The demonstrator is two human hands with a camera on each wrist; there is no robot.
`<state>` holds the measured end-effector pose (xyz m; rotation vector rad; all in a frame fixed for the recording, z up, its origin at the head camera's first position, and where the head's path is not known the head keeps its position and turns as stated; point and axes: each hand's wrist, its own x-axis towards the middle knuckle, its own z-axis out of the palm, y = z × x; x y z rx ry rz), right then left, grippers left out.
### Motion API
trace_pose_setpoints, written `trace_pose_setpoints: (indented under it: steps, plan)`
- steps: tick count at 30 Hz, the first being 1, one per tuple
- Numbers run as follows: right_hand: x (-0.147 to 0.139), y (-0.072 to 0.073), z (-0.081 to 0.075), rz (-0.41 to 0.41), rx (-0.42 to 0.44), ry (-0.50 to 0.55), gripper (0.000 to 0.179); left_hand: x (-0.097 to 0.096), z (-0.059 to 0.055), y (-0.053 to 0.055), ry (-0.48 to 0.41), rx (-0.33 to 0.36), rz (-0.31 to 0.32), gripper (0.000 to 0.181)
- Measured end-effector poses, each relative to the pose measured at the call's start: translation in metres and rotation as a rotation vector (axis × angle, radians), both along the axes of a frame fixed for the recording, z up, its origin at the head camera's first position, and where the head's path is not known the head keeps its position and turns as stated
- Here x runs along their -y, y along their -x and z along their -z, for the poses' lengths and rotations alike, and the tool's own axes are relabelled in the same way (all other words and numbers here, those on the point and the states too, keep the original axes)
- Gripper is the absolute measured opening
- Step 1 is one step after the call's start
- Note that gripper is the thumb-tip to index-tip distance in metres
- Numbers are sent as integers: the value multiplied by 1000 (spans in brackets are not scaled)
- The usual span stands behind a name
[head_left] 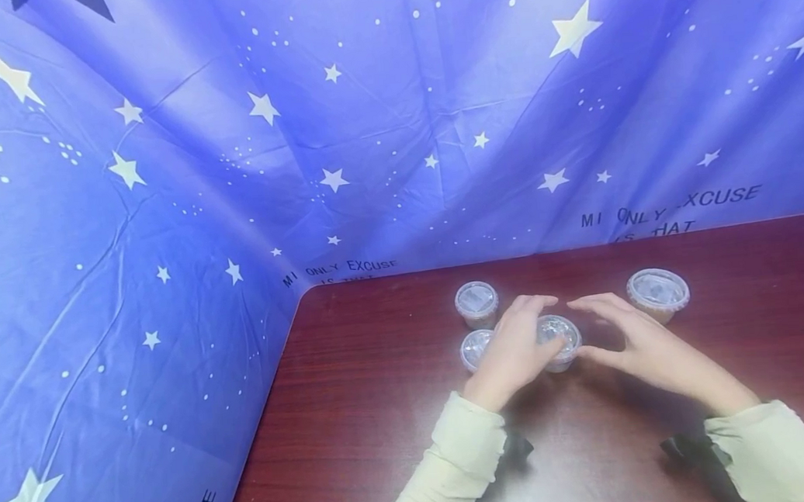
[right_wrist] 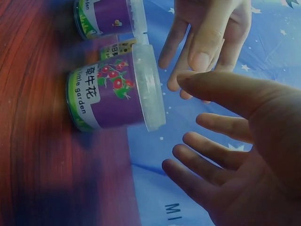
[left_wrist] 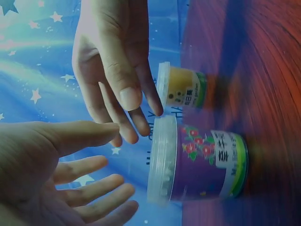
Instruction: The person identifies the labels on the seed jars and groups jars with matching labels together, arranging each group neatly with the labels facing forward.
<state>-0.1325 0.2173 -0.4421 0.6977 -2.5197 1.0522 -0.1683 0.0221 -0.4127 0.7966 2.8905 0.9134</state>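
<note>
Head view: I record the left hand (head_left: 512, 350) and the right hand (head_left: 638, 341) facing each other, fingers of both apart and loosely bent, with nothing clamped between them. Between the two thumbs stands the purple-labelled tub (head_left: 565, 328), upright, its clear lid (left_wrist: 162, 162) on. From the head, the left thumb overlaps the lid and the right thumb ends just beside its rim. Both wrist views show the fingertips around lid height or above it; I cannot tell whether any of them touches.

Assessment of the handling: I judge the hands too high for a sound hold. The fingers should sit lower, pads on the side wall rather than the rim, thumbs on the near side and fingers round the far side, with even pressure from both. The wall looks like thin plastic and may flex; squeezing at the rim could loosen the lid.

Just outside the left fingers, partly covered by that hand, is the half-hidden tub (head_left: 475, 345). I advise keeping the left knuckles off it. A rear tub (head_left: 477, 300) stands near, slightly farther out on the same side. Beyond the right fingers stands the outlying tub (head_left: 658, 291), also lidded. Past all fingertips, the table (head_left: 372, 323) meets a blue starry curtain (head_left: 393, 127).
</note>
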Motion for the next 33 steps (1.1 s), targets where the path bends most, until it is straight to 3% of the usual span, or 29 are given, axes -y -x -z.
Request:
trace_pose_setpoints:
  steps: [8,13,22,33]
  plan:
    - [-14,-6,-3,42,24,30,62,-16,-1,-6,-107,6,-2,54]
    - [-26,-8,-4,78,11,17,61,-27,0,-9,-128,-18,18,50]
    - [-49,-9,-4,133,62,54,61,-49,2,-8,-37,-61,-8,50]
    - [-79,-11,-4,241,63,21,60,-76,0,-7,-32,-16,-7,54]
